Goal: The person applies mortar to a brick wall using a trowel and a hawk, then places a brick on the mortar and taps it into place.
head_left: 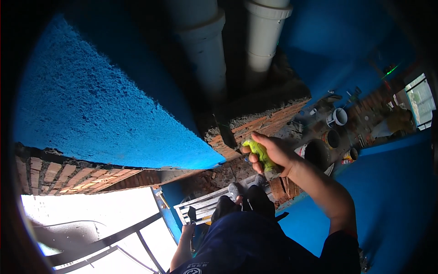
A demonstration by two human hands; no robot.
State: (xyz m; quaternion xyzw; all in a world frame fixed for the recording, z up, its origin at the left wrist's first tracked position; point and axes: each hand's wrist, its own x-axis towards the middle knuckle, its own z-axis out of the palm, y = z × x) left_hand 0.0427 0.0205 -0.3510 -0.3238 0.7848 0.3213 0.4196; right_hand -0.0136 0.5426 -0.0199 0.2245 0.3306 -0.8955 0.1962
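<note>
My right hand [269,154] is closed round the yellow-green grip [258,153] of a tool. A narrow dark blade [226,136] stands out beyond the fist, up against a rough ledge of brick and mortar [269,122]. How the blade joins the grip is hard to see in the shadow. Low on the left, my left hand [187,229] hangs beside my body, its fingers curled and partly hidden. A small dark flat piece [192,213] sticks up from it, too unclear to name. Blue-painted rough wall [105,105] rises left of the blade.
Two thick white pipes [264,34] run down behind the ledge. My feet stand on a slatted white platform [205,201]. Several buckets, one a white bucket [337,117], stand on the floor at right, near another person [392,124]. A window opening [96,228] with dark bars lies lower left.
</note>
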